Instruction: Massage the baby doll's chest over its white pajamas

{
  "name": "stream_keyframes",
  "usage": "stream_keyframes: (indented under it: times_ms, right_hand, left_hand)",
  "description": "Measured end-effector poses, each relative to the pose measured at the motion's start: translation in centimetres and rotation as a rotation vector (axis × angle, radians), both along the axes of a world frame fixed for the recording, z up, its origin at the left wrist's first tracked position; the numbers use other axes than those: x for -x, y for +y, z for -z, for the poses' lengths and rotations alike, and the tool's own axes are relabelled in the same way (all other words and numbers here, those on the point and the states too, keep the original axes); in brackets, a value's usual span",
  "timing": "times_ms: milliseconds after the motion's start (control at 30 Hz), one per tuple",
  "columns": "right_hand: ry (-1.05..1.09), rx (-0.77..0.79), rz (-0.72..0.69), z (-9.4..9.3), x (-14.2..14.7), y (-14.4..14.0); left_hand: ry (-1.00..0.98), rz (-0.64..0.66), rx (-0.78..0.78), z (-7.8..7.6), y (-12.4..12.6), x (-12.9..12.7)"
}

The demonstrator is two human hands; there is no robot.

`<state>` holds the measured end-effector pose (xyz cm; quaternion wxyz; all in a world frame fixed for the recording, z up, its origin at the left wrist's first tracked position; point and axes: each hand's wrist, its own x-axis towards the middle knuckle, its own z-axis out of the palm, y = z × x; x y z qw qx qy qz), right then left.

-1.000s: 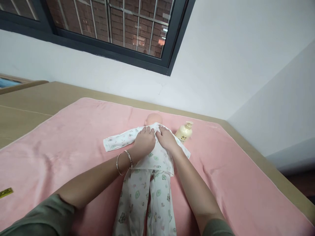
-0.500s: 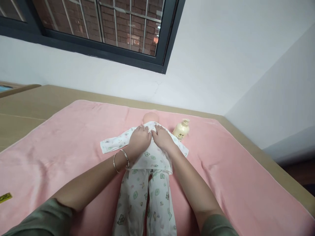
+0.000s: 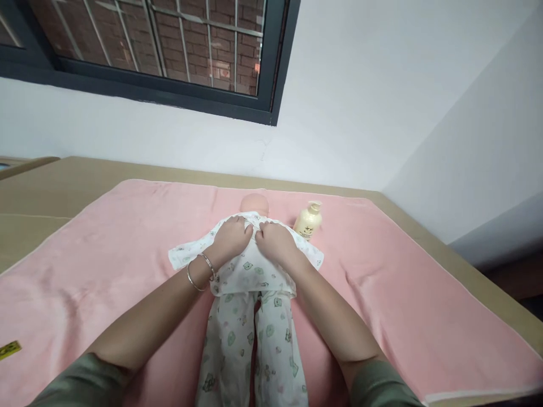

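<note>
A doll lies on its back, only its bald pinkish head (image 3: 254, 204) showing above the clothes. Over its torso is a white long-sleeved baby shirt (image 3: 254, 274) with a small green print, sleeves spread to both sides. Matching baby trousers (image 3: 231, 345) extend toward me. My left hand (image 3: 233, 237), with a bangle at the wrist, is closed on the left part of the shirt's neckline. On the other side of the collar, my right hand (image 3: 276, 243) is closed on the cloth too, thumbs close together. The fingertips are partly hidden.
A cream pump bottle (image 3: 308, 220) stands just beyond the right sleeve. Underneath everything is a pink blanket (image 3: 407, 294) on a wooden surface (image 3: 97, 169) against the wall. A small yellow label (image 3: 9, 350) lies at far left. A barred window (image 3: 203, 51) is above.
My fingers are more curled at the collar, and the shirt's upper edge is pulled wider toward the shoulders. The camera view has shifted slightly; the bottle stands where it was.
</note>
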<state>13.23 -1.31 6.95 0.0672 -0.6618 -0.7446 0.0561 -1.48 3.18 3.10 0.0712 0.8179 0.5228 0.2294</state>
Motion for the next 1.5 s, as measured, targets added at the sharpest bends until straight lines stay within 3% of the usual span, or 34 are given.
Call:
stream_keyframes:
  times_ms: [133, 333, 500, 700, 1000, 1100, 1200, 1367, 1500]
  right_hand:
    - [0.109, -0.024, -0.003, 1.1, -1.5, 1.6]
    - [0.141, -0.046, 0.023, 2.4, -2.3, 2.9]
    - [0.036, -0.091, 0.046, 2.3, -0.3, 1.4]
    - [0.013, -0.148, -0.091, 1.8, 1.5, -0.9]
    - [0.182, -0.042, 0.037, 2.1, -2.4, 2.9]
    - [0.183, -0.170, 0.102, 1.9, -2.3, 2.6]
    - [0.215, -0.326, 0.015, 2.1, -1.1, 1.9]
    - [0.223, -0.224, -0.147, 3.2, 0.3, 1.5]
    - [0.259, -0.328, -0.129, 2.8, 0.2, 1.3]
  left_hand:
    - [0.129, -0.032, -0.029, 0.2, -1.2, -0.8]
    - [0.159, 0.007, -0.120, 0.7, -2.8, -1.7]
    - [-0.003, 0.017, -0.048, 0.8, -0.5, -0.6]
    - [-0.098, -0.044, -0.043, 1.9, 0.9, -0.3]
    - [-0.384, -0.063, -0.147, 3.9, 0.5, -0.8]
    - [-0.467, -0.079, -0.154, 4.1, 0.5, -0.7]
    - [-0.519, -0.066, -0.162, 4.1, 0.4, -0.7]
    - [-0.577, -0.054, -0.147, 4.0, 0.2, -0.7]
    - [-0.544, -0.058, -0.106, 3.8, -0.1, -0.7]
